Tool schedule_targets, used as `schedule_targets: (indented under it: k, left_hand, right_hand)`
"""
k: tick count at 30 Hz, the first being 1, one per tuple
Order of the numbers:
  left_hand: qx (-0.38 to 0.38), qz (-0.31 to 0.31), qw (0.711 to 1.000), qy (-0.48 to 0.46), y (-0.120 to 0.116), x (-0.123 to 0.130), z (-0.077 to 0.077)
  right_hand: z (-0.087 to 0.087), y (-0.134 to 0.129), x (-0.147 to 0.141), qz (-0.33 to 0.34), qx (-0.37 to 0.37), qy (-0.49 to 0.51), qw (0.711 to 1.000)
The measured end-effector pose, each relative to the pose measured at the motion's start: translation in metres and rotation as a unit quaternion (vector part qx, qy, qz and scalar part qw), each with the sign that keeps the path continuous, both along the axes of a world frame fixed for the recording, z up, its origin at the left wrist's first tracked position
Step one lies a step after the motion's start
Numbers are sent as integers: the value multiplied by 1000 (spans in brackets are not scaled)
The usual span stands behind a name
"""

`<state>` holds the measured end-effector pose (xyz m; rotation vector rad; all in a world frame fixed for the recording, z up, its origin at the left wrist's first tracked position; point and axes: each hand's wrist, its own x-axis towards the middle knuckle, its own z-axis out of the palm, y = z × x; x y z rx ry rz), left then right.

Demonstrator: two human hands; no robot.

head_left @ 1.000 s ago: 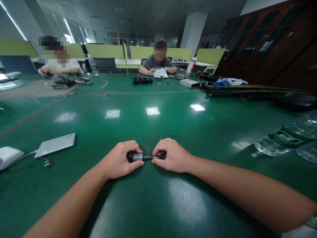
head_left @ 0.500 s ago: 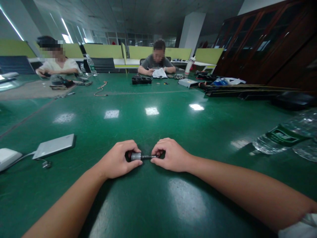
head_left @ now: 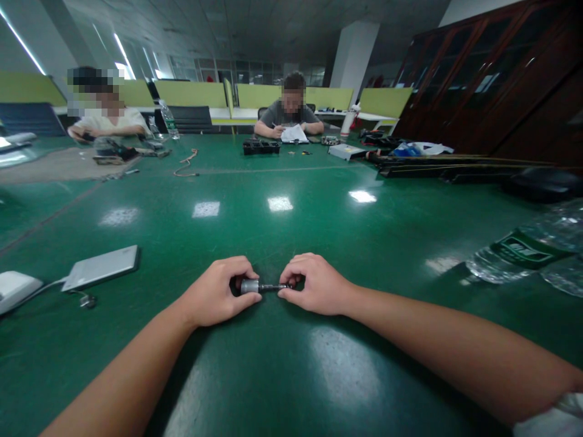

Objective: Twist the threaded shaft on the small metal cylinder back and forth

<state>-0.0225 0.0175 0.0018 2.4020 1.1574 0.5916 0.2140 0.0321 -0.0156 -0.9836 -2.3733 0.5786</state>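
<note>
A small silver metal cylinder with a thin dark shaft lies level between my hands, low over the green table. It resembles a small motor, though its exact kind is unclear. My left hand is closed around the cylinder, thumb on the near side and fingers on the far side. The shaft points right, and my right hand pinches its far end between thumb and fingers. That end is partly hidden by the fingertips.
At left lie a silver flat box, a white device and a cable. Clear plastic bottles lie at right. Across the table, two people sit near a black tray, a metal box and dark strips.
</note>
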Motion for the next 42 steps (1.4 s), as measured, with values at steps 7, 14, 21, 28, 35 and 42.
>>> schedule_targets:
  k: [7,14,21,28,35,42]
  left_hand:
    - [-4,3,1000,4,1,-1,-2]
    - [-10,9,1000,7,1,-1,-1]
    - [-16,21,1000,13,2,-3,-2]
    - [-13,26,999,14,2,-5,-3]
    - [-14,23,1000,9,3,-5,-3]
    - [-17,27,999,-3,3,-5,-6]
  right_hand:
    - [-1,0,1,-4,2,1,1000]
    - [-2,2,2,-9,4,-3,1000]
    - [0,2,4,-26,2,-29,999]
    - [2,1,4,-60,-23,-49,997]
    - [0,2,3,-56,-20,-29,998]
    - [-1,4,3,-36,-10,-12,999]
